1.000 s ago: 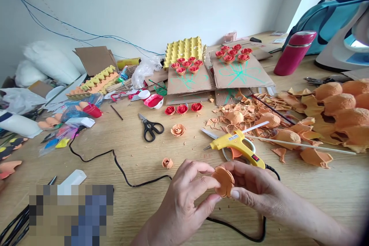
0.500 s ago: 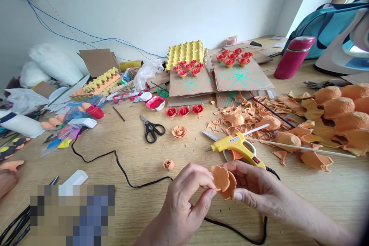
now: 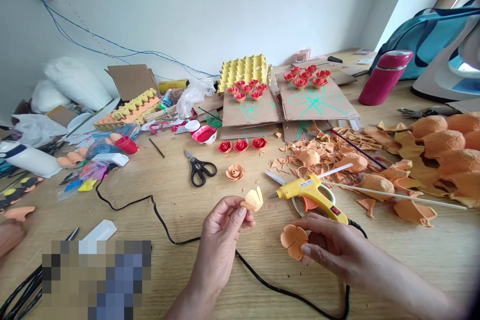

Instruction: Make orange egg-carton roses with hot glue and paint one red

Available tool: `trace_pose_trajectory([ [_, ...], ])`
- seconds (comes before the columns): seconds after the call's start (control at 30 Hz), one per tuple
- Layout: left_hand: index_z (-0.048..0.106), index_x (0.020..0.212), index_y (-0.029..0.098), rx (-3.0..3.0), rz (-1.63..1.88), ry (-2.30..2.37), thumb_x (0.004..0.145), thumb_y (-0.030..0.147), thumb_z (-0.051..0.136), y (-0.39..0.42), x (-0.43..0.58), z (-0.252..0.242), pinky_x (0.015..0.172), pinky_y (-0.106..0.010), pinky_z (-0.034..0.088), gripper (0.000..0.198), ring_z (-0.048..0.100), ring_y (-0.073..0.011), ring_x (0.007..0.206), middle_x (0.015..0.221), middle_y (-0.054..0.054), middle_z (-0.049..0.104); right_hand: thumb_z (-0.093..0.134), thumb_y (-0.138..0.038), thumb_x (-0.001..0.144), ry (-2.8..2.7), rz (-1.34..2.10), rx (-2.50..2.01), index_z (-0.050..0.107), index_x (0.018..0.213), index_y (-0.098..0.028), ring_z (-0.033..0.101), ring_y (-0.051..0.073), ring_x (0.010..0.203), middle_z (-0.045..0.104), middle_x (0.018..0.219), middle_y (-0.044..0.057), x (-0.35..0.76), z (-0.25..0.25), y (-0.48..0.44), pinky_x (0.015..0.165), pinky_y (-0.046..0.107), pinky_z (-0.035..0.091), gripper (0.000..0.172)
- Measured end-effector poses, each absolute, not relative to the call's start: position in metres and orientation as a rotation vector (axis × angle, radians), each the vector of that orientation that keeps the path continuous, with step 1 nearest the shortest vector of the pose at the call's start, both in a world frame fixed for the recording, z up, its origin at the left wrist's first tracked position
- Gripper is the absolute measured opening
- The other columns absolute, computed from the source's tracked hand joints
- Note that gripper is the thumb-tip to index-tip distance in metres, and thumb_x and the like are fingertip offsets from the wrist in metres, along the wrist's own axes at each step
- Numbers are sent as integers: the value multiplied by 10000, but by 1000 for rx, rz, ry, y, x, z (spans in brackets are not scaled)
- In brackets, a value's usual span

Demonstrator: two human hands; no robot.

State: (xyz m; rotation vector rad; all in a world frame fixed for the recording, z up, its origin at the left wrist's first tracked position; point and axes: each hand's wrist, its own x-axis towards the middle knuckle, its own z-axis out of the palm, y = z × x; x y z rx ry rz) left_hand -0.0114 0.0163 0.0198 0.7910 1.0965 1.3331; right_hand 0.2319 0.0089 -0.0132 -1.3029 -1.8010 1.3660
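Note:
My left hand (image 3: 224,227) pinches a small orange paper-pulp rosebud (image 3: 253,200) between thumb and fingers, lifted above the table. My right hand (image 3: 332,245) grips the edge of an orange egg-carton flower cup (image 3: 293,241), its rounded petals spread toward me. The two pieces are apart. Just beyond my right hand lies a yellow hot glue gun (image 3: 315,192) on its side, over scissors with pale handles (image 3: 330,195). A layered orange rose (image 3: 235,172) sits on the table ahead of the rosebud, behind it a row of red-painted roses (image 3: 240,145).
Black-handled scissors (image 3: 202,169) and a bowl of red paint (image 3: 204,134) lie further off. Carton scraps (image 3: 318,145) and egg-carton pieces (image 3: 437,145) cover the right side. Cardboard sheets (image 3: 318,102) bear red flowers. A black cord (image 3: 262,280) crosses the table. Another person's hand (image 3: 11,232) shows far left.
My left hand has let go of the flower cup and picked up the rosebud from the table. My right hand keeps the cup, now turned with its petals facing me.

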Motion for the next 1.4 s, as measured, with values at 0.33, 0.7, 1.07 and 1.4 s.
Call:
trace_pose_trajectory([
  [0.33,744,763,164,659,1252,1025,633,367,1017,19,-9,18,555,-166,470,365,521,-74,608,651,34,618,547,-303,1006,-1981,751,-1314,741,1046,-225,666,119,552,762,874,48,239,-1,14,510,226,519,213],
  [0.7,747,784,169,626,1276,940,679,350,997,20,-8,14,570,-173,478,326,554,-85,639,674,22,642,548,-452,1010,-2011,91,-1549,639,1158,-200,714,335,1023,731,1050,134,260,-39,35,873,454,580,305],
  [1.07,754,791,158,594,1276,903,698,338,986,18,-9,9,598,-174,497,308,572,-83,630,667,11,666,538,-576,981,-1835,389,-1599,682,1092,-228,715,260,758,740,892,73,265,-19,36,661,363,579,393],
  [1.4,737,792,153,505,1308,886,637,337,1019,20,-7,9,551,-173,494,370,575,-77,613,672,21,657,689,-639,875,-1123,1766,-1028,693,1052,-257,334,150,543,495,592,-36,255,19,15,538,280,332,422],
])
